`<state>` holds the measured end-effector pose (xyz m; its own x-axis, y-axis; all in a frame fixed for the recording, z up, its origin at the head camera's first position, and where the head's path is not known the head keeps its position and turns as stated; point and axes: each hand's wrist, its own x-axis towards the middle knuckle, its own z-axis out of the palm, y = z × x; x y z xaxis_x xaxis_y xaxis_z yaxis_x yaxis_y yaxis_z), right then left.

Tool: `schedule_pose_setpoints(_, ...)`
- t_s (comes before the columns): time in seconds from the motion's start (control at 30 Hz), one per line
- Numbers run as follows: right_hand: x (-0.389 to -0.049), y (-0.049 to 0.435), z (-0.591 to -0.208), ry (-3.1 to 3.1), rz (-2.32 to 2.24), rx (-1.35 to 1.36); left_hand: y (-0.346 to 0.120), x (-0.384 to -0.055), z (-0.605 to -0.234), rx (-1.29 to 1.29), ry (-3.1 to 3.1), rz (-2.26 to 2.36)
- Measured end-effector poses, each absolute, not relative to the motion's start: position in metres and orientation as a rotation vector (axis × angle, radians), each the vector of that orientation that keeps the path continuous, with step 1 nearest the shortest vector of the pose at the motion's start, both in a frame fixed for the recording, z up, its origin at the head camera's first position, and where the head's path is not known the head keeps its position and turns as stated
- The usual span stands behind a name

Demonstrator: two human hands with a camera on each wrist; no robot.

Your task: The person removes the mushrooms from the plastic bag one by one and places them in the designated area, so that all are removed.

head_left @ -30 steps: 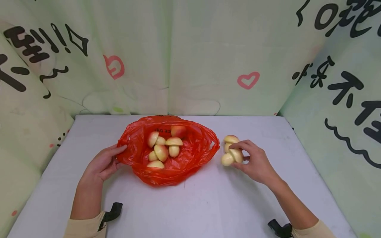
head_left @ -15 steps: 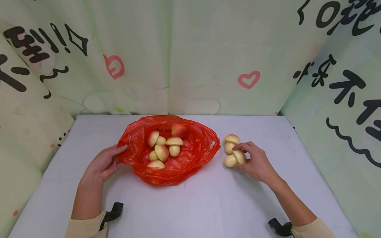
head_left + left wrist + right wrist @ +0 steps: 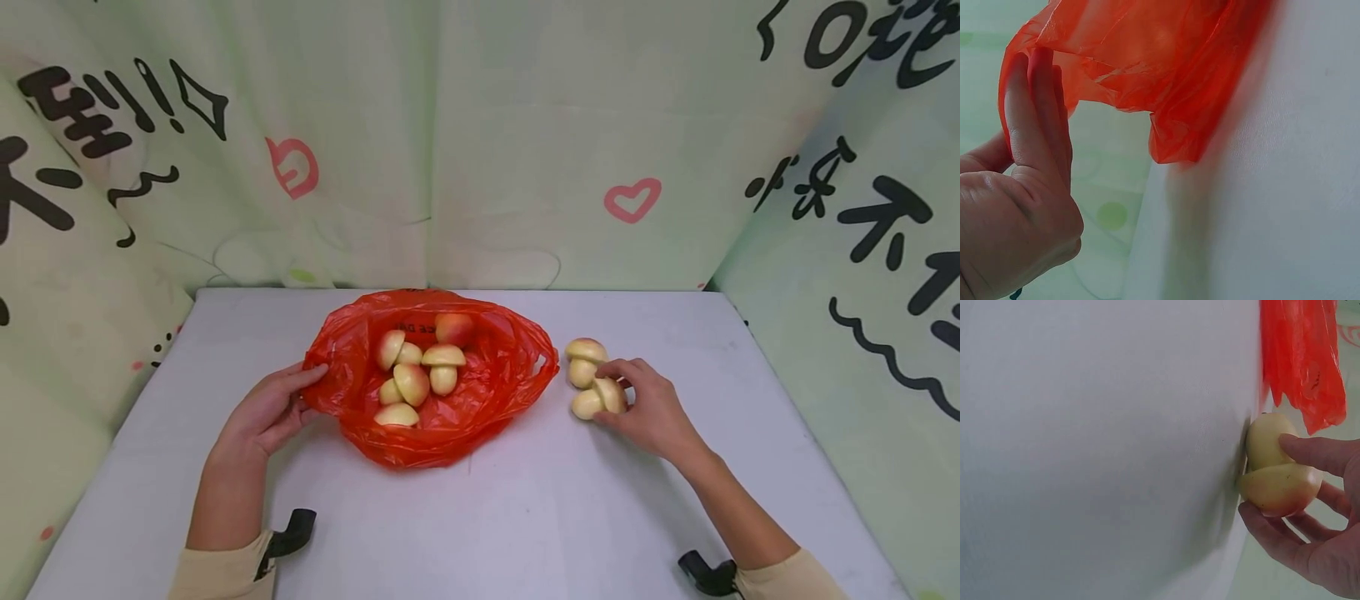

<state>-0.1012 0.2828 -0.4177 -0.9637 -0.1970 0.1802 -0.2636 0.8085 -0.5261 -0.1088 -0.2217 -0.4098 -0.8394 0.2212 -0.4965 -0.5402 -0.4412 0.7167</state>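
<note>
Mushroom (image 3: pixel 600 398), right of centre in head view, is pinched between thumb and fingers of my right hand (image 3: pixel 651 410). I read its long axis as roughly left-right, stem toward the red bag (image 3: pixel 480 425) at mid-frame, cap toward my palm. Second mushroom (image 3: pixel 585 363) lies just above it; can't tell if they touch. Right hand's nearer both. My left hand (image 3: pixel 272 408), left of centre, grips the bag's left edge, fingers nearly straight.

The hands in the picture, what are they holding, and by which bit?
The left hand holds the red bag by its left edge; the right hand holds a mushroom by its cap and stem.
</note>
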Motion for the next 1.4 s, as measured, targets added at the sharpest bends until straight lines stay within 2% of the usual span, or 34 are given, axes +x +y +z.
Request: schedule_pose_setpoints(1.4, -0.0977, 0.2831, -0.4126, -2.931, 0.838, 0.293, -0.2217, -0.1078, -0.4079, -0.434, 1.325, 2.293)
